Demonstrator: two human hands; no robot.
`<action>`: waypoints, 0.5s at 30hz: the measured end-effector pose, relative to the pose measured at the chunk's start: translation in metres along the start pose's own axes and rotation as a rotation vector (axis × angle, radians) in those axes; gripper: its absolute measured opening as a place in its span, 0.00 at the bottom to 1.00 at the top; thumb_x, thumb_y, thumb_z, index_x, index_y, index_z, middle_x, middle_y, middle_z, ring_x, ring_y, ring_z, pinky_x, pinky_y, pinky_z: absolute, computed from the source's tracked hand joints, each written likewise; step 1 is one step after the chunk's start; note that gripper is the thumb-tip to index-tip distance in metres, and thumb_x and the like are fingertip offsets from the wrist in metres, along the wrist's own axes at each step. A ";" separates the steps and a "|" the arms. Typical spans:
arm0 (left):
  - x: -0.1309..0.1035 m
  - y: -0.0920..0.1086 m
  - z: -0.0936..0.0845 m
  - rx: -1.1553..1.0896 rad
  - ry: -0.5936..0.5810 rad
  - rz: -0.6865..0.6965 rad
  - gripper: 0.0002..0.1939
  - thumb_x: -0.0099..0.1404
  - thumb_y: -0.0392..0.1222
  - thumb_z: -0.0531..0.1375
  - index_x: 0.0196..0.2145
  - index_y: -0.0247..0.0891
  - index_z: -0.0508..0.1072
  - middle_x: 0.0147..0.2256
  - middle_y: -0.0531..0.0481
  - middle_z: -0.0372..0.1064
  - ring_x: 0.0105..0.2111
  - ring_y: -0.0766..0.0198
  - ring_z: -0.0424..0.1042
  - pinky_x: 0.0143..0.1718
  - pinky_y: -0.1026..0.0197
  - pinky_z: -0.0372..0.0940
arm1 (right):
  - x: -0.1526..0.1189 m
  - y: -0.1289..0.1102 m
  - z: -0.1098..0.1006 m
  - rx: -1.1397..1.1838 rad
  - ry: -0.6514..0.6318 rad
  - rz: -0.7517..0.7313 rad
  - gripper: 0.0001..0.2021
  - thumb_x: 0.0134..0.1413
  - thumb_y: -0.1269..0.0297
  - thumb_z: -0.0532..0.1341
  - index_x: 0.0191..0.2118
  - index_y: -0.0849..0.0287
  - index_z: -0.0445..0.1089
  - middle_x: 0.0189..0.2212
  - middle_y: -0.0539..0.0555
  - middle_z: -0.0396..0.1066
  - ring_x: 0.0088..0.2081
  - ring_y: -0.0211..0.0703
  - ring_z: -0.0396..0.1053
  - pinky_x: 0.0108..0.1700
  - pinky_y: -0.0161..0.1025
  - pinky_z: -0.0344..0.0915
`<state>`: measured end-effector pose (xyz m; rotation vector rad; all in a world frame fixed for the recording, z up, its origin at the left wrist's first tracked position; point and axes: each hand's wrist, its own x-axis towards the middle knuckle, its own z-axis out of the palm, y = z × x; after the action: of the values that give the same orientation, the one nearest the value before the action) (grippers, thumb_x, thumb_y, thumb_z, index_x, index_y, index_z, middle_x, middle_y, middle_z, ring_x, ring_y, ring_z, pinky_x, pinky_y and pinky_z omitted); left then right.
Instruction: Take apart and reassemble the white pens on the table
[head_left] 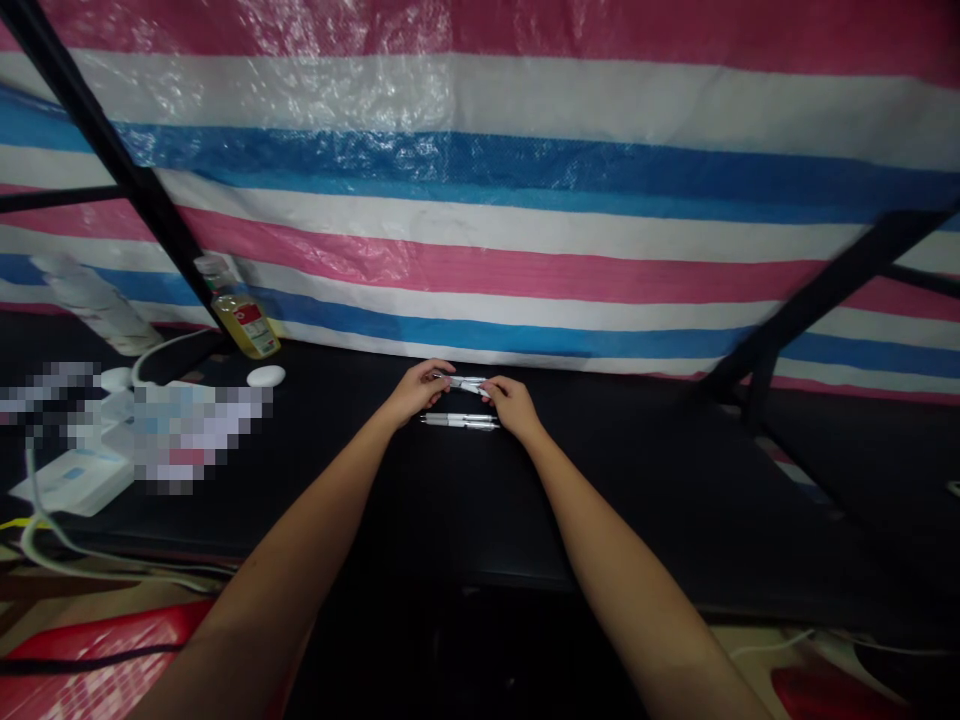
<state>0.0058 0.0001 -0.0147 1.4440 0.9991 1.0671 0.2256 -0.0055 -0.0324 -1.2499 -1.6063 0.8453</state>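
My left hand (418, 388) has its thumb and fingertips closed around the left end of a white and silver pen (468, 384). At the pen's right end, the fingers of my right hand (513, 402) pinch it. A second pen may lie along the held one; the blur hides the exact number. Just below, closer to me, more slim white and silver pens (459, 422) rest side by side on the black tabletop (457, 510), pointing left to right.
A bottle of yellow liquid (251, 322) and a spray-like clear bottle (97, 305) stand at the back left. Nearby are a white oval object (266, 376), a white box (79, 475) and white cables (56, 540). Black metal posts (817, 300) flank a striped plastic sheet (510, 240).
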 end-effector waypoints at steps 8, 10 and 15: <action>0.001 -0.003 0.002 0.062 0.011 0.023 0.06 0.59 0.40 0.65 0.32 0.36 0.73 0.20 0.54 0.65 0.18 0.71 0.58 0.21 0.66 0.48 | 0.000 0.001 0.000 0.002 -0.005 -0.004 0.13 0.56 0.57 0.58 0.33 0.59 0.76 0.25 0.51 0.72 0.27 0.40 0.65 0.33 0.37 0.59; 0.001 -0.002 0.003 0.055 -0.003 0.021 0.06 0.58 0.41 0.65 0.33 0.37 0.74 0.19 0.56 0.62 0.18 0.70 0.60 0.21 0.67 0.49 | 0.000 0.002 0.000 0.000 -0.003 -0.001 0.13 0.56 0.57 0.57 0.33 0.59 0.76 0.25 0.51 0.72 0.27 0.40 0.65 0.32 0.37 0.58; 0.001 0.002 0.007 0.000 0.020 -0.006 0.12 0.62 0.46 0.63 0.41 0.38 0.72 0.26 0.51 0.71 0.17 0.71 0.61 0.18 0.67 0.47 | 0.001 0.005 0.001 0.002 -0.005 -0.036 0.13 0.56 0.56 0.58 0.33 0.59 0.76 0.25 0.51 0.72 0.28 0.41 0.66 0.33 0.37 0.59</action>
<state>0.0127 -0.0007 -0.0126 1.4323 1.0168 1.0790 0.2267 -0.0029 -0.0372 -1.2147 -1.6275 0.8275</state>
